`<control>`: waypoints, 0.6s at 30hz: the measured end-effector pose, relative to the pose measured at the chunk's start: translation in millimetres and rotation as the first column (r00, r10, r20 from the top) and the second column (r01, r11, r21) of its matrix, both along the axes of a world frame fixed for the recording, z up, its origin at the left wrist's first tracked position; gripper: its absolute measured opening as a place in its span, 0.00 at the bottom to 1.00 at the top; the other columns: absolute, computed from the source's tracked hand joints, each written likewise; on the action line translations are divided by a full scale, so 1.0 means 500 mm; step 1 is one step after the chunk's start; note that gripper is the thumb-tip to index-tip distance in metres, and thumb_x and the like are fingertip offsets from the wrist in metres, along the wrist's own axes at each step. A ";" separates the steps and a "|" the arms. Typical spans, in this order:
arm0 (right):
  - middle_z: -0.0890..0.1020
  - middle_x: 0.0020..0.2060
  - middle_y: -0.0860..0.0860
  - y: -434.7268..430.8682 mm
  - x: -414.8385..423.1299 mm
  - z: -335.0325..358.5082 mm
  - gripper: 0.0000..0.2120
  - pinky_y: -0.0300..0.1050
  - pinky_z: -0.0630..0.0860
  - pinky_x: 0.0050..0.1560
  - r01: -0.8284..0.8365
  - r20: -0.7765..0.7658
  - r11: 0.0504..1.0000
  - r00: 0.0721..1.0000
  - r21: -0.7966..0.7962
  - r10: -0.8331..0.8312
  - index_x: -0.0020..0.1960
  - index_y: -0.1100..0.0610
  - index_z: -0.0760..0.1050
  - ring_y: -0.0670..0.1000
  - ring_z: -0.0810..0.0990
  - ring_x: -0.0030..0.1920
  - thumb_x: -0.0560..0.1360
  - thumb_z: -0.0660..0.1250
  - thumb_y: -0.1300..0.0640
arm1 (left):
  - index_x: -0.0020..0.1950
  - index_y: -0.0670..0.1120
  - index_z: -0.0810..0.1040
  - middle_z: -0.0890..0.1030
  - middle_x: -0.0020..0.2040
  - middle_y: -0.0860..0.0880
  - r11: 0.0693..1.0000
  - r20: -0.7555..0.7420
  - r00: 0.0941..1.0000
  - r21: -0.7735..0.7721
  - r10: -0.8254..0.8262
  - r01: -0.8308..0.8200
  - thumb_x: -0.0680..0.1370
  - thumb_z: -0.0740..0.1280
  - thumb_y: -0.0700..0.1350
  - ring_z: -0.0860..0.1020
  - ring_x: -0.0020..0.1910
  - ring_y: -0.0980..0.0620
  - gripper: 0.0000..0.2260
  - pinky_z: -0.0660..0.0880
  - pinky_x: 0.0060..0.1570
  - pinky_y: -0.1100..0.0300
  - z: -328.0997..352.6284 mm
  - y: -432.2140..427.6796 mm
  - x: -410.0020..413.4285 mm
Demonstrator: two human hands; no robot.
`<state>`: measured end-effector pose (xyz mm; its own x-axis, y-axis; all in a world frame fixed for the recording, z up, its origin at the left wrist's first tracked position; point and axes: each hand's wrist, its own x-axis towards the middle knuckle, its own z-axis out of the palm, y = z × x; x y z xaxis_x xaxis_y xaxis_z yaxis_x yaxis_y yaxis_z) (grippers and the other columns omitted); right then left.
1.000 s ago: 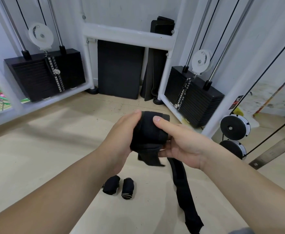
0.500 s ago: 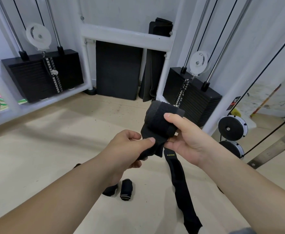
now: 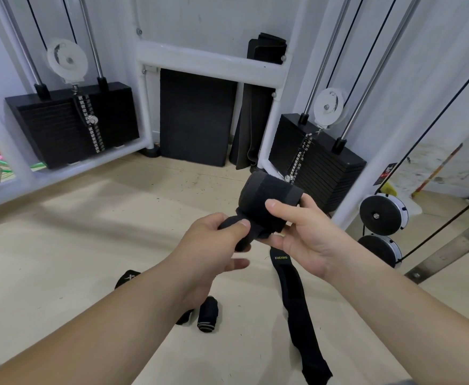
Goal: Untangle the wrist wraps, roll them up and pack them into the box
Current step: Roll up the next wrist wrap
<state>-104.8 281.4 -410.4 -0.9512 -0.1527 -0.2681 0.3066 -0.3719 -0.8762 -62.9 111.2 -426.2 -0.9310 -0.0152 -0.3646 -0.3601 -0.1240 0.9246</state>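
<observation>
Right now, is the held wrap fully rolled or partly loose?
Partly loose: the wrist wrap forms a thick roll at its top, but its tail hangs unrolled below.

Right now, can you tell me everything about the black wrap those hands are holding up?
The wrist wrap is black, soft-looking fabric, partly rolled into a fat bundle and held up in the air. The right hand grips the bundle, thumb on its front. The left hand pinches a loose end at its lower left. A long unrolled tail with yellow XUEYING lettering hangs from under the right hand toward the floor.
</observation>
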 end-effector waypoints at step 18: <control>0.85 0.61 0.57 -0.023 0.003 -0.016 0.25 0.66 0.85 0.56 -0.014 -0.059 0.997 0.998 0.075 0.018 0.65 0.50 0.76 0.63 0.85 0.61 0.77 0.69 0.75 | 0.46 0.40 0.81 0.86 0.46 0.38 0.992 -0.197 0.979 0.125 0.044 -0.020 0.82 0.70 0.41 0.86 0.49 0.42 0.07 0.82 0.60 0.51 0.001 0.008 -0.005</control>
